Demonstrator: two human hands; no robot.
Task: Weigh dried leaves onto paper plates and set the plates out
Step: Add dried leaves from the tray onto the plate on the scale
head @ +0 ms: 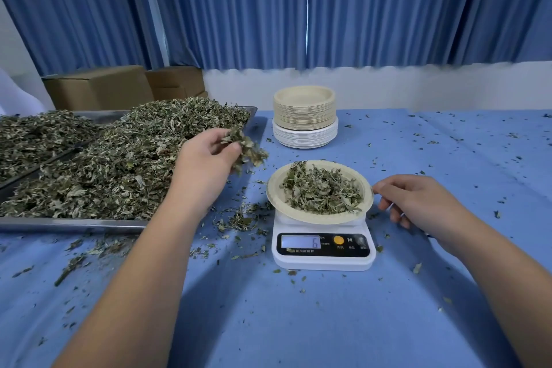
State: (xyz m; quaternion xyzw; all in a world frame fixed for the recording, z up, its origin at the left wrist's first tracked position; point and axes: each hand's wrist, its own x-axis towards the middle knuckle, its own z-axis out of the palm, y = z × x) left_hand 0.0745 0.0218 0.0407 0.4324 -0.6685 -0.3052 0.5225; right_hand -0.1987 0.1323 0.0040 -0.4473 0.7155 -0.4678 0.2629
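Note:
A paper plate holding a small heap of dried leaves sits on a white digital scale whose display reads 6. My left hand pinches a clump of dried leaves above the table, between the tray and the plate. My right hand hangs with loosely curled fingers at the plate's right rim, its fingertip touching the edge. A big pile of dried leaves fills a metal tray on the left.
A stack of paper plates, tan ones on white ones, stands behind the scale. Cardboard boxes sit behind the tray by blue curtains. Loose leaf bits litter the blue tablecloth.

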